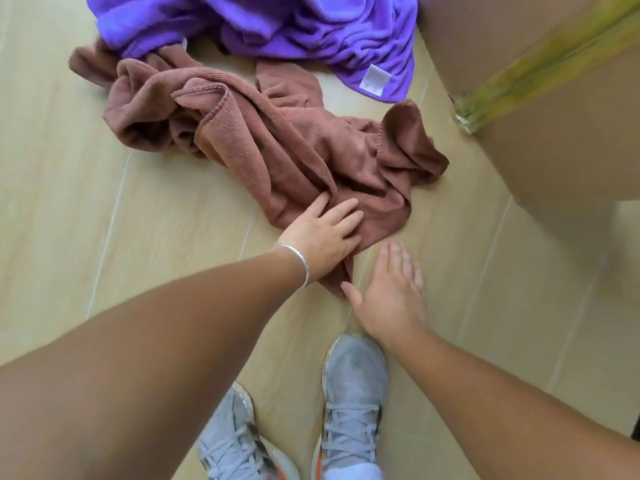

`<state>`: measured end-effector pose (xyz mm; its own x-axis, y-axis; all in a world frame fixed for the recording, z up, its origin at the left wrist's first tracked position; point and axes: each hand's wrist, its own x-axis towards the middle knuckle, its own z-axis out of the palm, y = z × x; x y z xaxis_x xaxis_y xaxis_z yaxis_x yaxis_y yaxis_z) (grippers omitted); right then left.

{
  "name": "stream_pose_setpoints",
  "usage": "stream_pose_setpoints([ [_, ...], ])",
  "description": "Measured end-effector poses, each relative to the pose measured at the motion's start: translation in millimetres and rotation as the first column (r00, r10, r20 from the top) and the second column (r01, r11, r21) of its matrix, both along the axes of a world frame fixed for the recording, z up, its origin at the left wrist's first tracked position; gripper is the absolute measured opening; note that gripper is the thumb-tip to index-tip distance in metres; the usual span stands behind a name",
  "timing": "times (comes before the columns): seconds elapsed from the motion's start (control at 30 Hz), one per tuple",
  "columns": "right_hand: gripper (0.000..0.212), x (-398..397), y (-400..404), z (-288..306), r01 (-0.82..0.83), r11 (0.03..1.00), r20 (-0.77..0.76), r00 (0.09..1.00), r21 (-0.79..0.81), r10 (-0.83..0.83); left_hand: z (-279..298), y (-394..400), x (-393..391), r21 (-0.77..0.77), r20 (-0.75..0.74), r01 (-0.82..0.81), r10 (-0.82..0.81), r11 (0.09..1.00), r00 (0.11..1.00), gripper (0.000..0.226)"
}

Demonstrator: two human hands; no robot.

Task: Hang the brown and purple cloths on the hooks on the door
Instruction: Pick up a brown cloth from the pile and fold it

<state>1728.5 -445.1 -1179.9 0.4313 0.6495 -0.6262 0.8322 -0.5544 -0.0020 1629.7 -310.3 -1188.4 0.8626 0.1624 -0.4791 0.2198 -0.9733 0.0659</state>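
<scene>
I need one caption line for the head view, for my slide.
Left hand rests on the crumpled brown cloth on the floor, right hand open beside it.

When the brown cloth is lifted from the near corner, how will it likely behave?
Probably floppy: the brown cloth lies crumpled in soft folds on the floor, so it should drape and trail. Likely light, since it looks thin at its hemmed edges. Its far end touches the purple cloth and may drag it. The left hand rests on its near corner.

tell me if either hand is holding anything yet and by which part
Nothing is held yet. The left hand rests flat on the near end of the brown cloth; the right hand is open beside it.
</scene>
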Motion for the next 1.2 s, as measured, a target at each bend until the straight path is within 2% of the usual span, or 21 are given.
stream_pose_setpoints([
  [0.17, 0.106, -4, -6, 15, 0.045, 0.998, -0.082, 0.995, -0.046, -0.048, 16, 8, 11, -0.066, 0.031, -0.135, 0.137, 0.989, 0.99, 0.035],
  [0.3, 0.114, -18, 3, 56, 0.152, 0.987, -0.183, 0.973, 0.053, -0.14, 70, 4, 2, -0.122, 0.124, -0.254, 0.269, 0.959, 0.955, 0.032],
  [0.37, 0.105, -27, 14, 81, 0.279, 0.948, -0.232, 0.943, 0.154, -0.24, 105, 6, -7, -0.179, 0.225, -0.301, 0.337, 0.937, 0.914, 0.032],
  [0.47, 0.082, -37, 39, 120, 0.517, 0.815, -0.351, 0.838, 0.262, -0.419, 163, 21, -27, -0.255, 0.404, -0.344, 0.423, 0.904, 0.811, 0.026],
  [0.57, 0.059, -47, 69, 161, 0.595, 0.737, -0.454, 0.78, 0.322, -0.431, 220, 43, -56, -0.281, 0.55, -0.366, 0.461, 0.887, 0.696, 0.016],
  [0.63, 0.052, -52, 90, 189, 0.53, 0.755, -0.461, 0.82, 0.385, -0.34, 258, 60, -80, -0.29, 0.594, -0.379, 0.476, 0.879, 0.649, 0.016],
  [0.7, 0.056, -58, 114, 220, 0.432, 0.772, -0.448, 0.868, 0.466, -0.216, 295, 79, -110, -0.305, 0.605, -0.398, 0.499, 0.865, 0.621, 0.016],
  [0.8, 0.068, -67, 154, 270, 0.135, 0.804, -0.367, 0.924, 0.579, 0.11, 347, 103, -159, -0.289, 0.622, -0.409, 0.494, 0.866, 0.608, 0.015],
  [0.83, 0.065, -71, 170, 285, 0.018, 0.802, -0.348, 0.907, 0.597, 0.239, 364, 109, -175, -0.267, 0.629, -0.417, 0.485, 0.869, 0.607, 0.016],
  [0.9, 0.041, -89, 201, 318, -0.149, 0.778, -0.351, 0.83, 0.611, 0.434, 395, 119, -210, -0.22, 0.644, -0.457, 0.48, 0.862, 0.595, 0.019],
  [0.93, 0.026, -100, 215, 333, -0.222, 0.766, -0.342, 0.796, 0.603, 0.499, 408, 123, -227, -0.207, 0.651, -0.489, 0.493, 0.847, 0.578, 0.022],
  [1.0, 0.013, -128, 239, 363, -0.325, 0.766, -0.331, 0.758, 0.555, 0.562, 434, 132, -264, -0.195, 0.655, -0.577, 0.544, 0.793, 0.525, 0.025],
  [1.1, 0.021, -171, 267, 403, -0.392, 0.732, -0.306, 0.723, 0.557, 0.62, 468, 139, -325, -0.182, 0.647, -0.73, 0.639, 0.658, 0.415, 0.019],
  [1.13, 0.024, -186, 277, 414, -0.439, 0.689, -0.274, 0.691, 0.577, 0.669, 478, 139, -346, -0.175, 0.643, -0.774, 0.666, 0.608, 0.378, 0.021],
  [1.2, 0.016, -218, 297, 435, -0.586, 0.586, -0.17, 0.611, 0.56, 0.773, 498, 136, -388, -0.158, 0.637, -0.854, 0.712, 0.496, 0.295, 0.023],
])
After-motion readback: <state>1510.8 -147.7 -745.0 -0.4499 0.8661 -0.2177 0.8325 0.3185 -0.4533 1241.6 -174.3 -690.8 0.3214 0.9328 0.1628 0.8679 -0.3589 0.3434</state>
